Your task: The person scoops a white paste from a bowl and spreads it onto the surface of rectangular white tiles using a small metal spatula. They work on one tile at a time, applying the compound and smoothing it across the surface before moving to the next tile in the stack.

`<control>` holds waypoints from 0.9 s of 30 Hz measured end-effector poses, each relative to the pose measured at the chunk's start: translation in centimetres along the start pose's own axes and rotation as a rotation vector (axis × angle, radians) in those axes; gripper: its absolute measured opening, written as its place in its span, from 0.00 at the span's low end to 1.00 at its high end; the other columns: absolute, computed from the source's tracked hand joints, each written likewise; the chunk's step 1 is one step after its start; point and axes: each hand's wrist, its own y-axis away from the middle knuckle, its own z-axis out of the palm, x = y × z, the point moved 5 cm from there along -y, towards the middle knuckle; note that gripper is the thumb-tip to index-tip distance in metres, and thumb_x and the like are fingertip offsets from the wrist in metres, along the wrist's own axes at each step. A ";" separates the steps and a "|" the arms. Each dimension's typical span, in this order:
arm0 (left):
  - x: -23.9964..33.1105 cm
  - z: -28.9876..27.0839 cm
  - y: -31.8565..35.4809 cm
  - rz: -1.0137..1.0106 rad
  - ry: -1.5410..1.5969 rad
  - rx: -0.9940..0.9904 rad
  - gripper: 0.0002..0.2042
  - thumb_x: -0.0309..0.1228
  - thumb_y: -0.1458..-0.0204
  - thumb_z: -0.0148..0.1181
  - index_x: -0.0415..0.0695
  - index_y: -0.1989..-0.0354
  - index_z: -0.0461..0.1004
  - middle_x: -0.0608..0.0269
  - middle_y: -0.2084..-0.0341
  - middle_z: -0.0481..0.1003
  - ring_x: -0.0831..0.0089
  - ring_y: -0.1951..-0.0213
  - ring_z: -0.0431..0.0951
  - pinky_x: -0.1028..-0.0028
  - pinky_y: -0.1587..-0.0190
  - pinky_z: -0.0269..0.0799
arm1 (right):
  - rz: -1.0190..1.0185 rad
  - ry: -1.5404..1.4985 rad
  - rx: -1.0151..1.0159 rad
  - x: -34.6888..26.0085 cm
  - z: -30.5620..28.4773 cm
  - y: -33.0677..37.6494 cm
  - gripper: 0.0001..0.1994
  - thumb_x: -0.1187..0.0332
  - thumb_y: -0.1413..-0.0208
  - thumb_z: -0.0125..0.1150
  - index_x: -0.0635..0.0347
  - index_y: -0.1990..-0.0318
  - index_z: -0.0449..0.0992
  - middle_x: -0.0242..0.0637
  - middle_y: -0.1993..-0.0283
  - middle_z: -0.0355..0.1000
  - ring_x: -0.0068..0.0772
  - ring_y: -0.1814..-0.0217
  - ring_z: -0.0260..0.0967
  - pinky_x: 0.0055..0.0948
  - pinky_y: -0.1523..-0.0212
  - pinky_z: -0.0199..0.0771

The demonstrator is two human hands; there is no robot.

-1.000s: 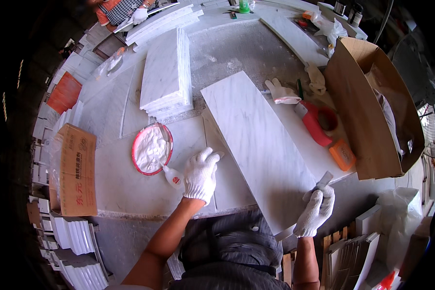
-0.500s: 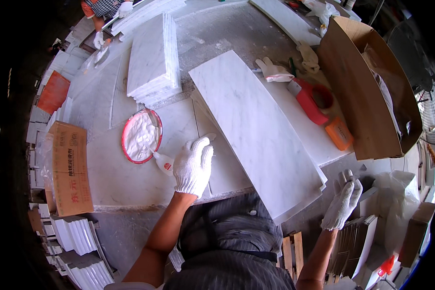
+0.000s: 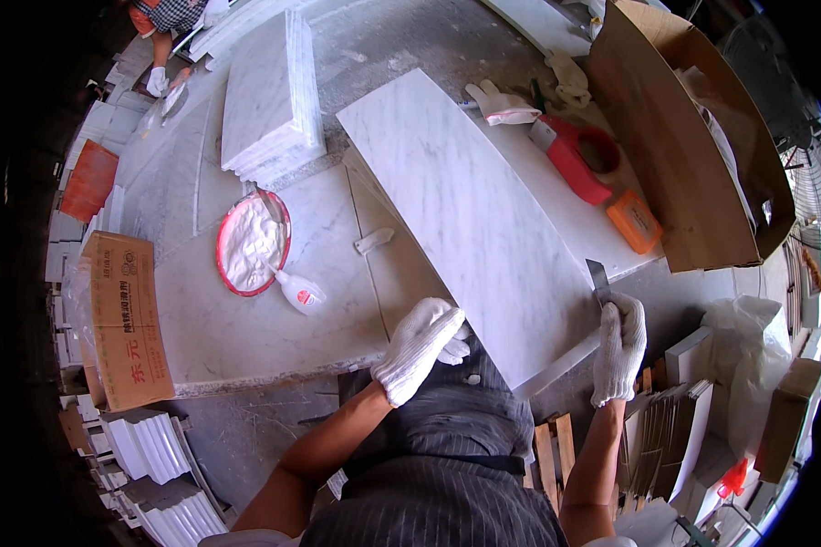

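Note:
A long white marble slab [image 3: 465, 228] with grey veins lies slantwise on a stack in front of me. My right hand [image 3: 620, 351], in a white knitted glove, is closed round a scraper [image 3: 597, 276], whose flat metal blade points up beside the slab's right edge. My left hand [image 3: 424, 351], also gloved, is at the slab's near left edge with fingers curled together; whatever they hold is hidden. To the left, a red-rimmed bowl [image 3: 221, 251] holds white paste and a spatula. A white squeeze bottle [image 3: 301, 294] leans its tip into it. A small pale piece [image 3: 374, 240] lies nearby.
Stacked marble slabs [image 3: 269, 96] stand beyond the bowl. Cardboard boxes flank the table, one left [image 3: 128, 319], one right [image 3: 648, 137]. A red tool [image 3: 575, 159], an orange box [image 3: 634, 221] and white gloves [image 3: 502, 103] lie right of the slab. A co-worker's gloved hand [image 3: 158, 82] shows far left.
My left hand has moved from beside the squeeze bottle to the slab's near left edge. My right hand has come in toward the slab's right edge with the scraper. The view has shifted slightly.

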 end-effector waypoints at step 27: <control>-1.0 -1.4 -1.2 0.038 0.181 0.197 0.14 0.34 0.42 0.65 0.38 0.52 0.75 0.71 0.62 0.75 0.85 0.60 0.72 0.80 0.55 0.70 | -0.284 0.284 -0.168 -5.1 2.0 4.7 0.04 0.78 0.51 0.64 0.62 0.68 0.76 0.50 0.69 0.72 0.61 0.54 0.71 0.46 0.46 0.69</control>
